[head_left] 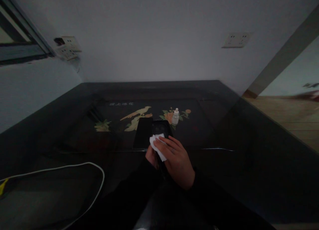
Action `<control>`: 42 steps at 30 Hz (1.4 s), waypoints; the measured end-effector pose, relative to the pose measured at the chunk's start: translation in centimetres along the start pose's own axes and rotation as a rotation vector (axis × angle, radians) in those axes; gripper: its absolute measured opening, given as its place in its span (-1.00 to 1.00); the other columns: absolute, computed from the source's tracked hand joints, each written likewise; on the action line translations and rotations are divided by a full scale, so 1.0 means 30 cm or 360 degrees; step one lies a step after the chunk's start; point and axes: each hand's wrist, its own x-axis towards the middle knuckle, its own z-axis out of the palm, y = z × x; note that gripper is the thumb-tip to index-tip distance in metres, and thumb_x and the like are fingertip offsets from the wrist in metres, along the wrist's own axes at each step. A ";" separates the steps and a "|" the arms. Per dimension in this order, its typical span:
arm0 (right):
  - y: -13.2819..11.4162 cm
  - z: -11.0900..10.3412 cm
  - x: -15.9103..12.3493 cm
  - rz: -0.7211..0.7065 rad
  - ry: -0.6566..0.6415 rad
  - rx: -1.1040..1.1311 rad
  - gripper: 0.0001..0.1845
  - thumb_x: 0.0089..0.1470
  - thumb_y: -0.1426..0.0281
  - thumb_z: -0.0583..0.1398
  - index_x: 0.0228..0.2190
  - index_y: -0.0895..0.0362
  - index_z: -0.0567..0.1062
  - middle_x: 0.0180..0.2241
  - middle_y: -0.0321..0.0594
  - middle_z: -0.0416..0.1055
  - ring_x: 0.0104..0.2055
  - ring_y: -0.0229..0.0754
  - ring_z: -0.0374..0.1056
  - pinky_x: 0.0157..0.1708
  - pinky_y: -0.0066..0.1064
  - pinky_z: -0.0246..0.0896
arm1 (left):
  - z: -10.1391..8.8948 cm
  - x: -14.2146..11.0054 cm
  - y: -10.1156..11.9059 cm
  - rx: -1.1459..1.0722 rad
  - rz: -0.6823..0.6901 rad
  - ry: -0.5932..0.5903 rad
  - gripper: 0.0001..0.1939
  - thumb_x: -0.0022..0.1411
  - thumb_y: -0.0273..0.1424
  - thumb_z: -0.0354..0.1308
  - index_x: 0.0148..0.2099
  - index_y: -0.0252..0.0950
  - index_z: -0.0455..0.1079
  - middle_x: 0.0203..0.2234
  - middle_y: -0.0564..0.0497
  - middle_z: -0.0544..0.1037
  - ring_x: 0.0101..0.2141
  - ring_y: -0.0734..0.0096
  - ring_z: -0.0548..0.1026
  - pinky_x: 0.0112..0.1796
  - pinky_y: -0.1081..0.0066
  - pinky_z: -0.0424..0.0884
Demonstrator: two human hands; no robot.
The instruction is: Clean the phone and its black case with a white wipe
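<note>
Right hand (176, 162) pressed over a folded white wipe (158, 146), fingers together and curved, wipe pinched against a glossy black phone (162, 132). Soft, creased paper or cloth; cannot tell which. Left hand (151, 156) just below the wipe, partly hidden behind it and the phone; its grip cannot be told. Phone sits between both hands, its lower part hidden, its upper end over the table.

Just beside it, a flat black slab (143, 132) lies on the dark lacquered table (219, 130), smooth and shiny, inlaid with a pale bird (136, 117) and flowers. Small white-capped dropper bottle (175, 117) stands upright just past the phone. White cable (99, 183) curves at near left.
</note>
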 end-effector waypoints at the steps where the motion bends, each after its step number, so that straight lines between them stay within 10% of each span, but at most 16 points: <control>1: 0.012 -0.005 0.005 0.0056 0.0023 -0.0017 -0.50 0.01 0.68 -0.05 -0.02 0.18 0.34 -0.02 -0.20 0.38 0.06 -0.19 0.23 0.03 -0.23 0.07 | -0.002 0.000 -0.039 -0.0042 0.0082 0.0014 -0.57 0.28 -0.34 -0.18 0.13 -0.35 0.24 -0.24 -0.04 0.55 -0.15 0.47 0.48 -0.08 0.57 0.32; 7: 0.051 -0.025 0.014 0.0310 0.0086 -0.0031 -0.48 -0.01 0.68 -0.04 -0.03 0.13 0.36 -0.10 -0.20 0.44 0.03 -0.17 0.25 -0.05 -0.26 0.13 | -0.007 0.001 -0.158 -0.0098 0.0253 0.0084 -0.56 0.27 -0.47 -0.26 0.11 -0.22 0.27 -0.08 0.01 0.48 0.03 0.47 0.35 -0.03 0.53 0.30; 15: -0.027 -0.006 -0.009 -0.0024 -0.0081 0.0116 -0.46 -0.02 0.69 -0.03 0.00 0.14 0.31 -0.02 -0.22 0.38 0.06 -0.18 0.21 0.01 -0.24 0.08 | -0.004 -0.009 0.047 0.0178 -0.0009 -0.0022 -0.40 0.18 -0.09 -0.08 0.04 -0.50 0.30 -0.38 -0.16 0.55 -0.25 0.27 0.52 -0.11 0.33 0.37; 20: -0.052 0.000 -0.022 -0.0143 -0.0085 0.0178 -0.55 0.03 0.64 -0.02 -0.03 0.17 0.33 -0.05 -0.19 0.41 0.06 -0.22 0.22 0.05 -0.25 0.07 | 0.038 -0.036 0.151 0.0296 0.0014 -0.0116 -0.34 0.19 -0.02 -0.18 0.07 -0.47 0.27 -0.23 -0.23 0.53 -0.21 0.09 0.50 -0.14 0.10 0.35; 27: -0.050 0.006 -0.031 -0.0206 -0.0052 0.0157 -0.60 0.07 0.62 -0.02 -0.05 0.20 0.34 -0.07 -0.17 0.42 0.04 -0.23 0.25 0.06 -0.25 0.09 | 0.036 -0.034 0.172 0.0412 -0.0074 -0.0258 -0.32 0.24 -0.03 -0.29 0.21 -0.42 0.08 -0.14 -0.18 0.51 -0.14 0.15 0.47 -0.03 0.15 0.24; 42: 0.028 -0.006 -0.015 -0.0368 -0.0184 -0.0052 -0.63 0.05 0.61 -0.01 -0.10 0.23 0.38 -0.07 -0.14 0.42 0.02 -0.19 0.29 0.16 -0.13 -0.04 | 0.042 -0.026 0.188 0.0492 0.0128 -0.0159 -0.29 0.19 0.04 -0.29 -0.13 -0.46 0.42 -0.33 -0.16 0.56 -0.37 0.26 0.52 -0.28 0.30 0.39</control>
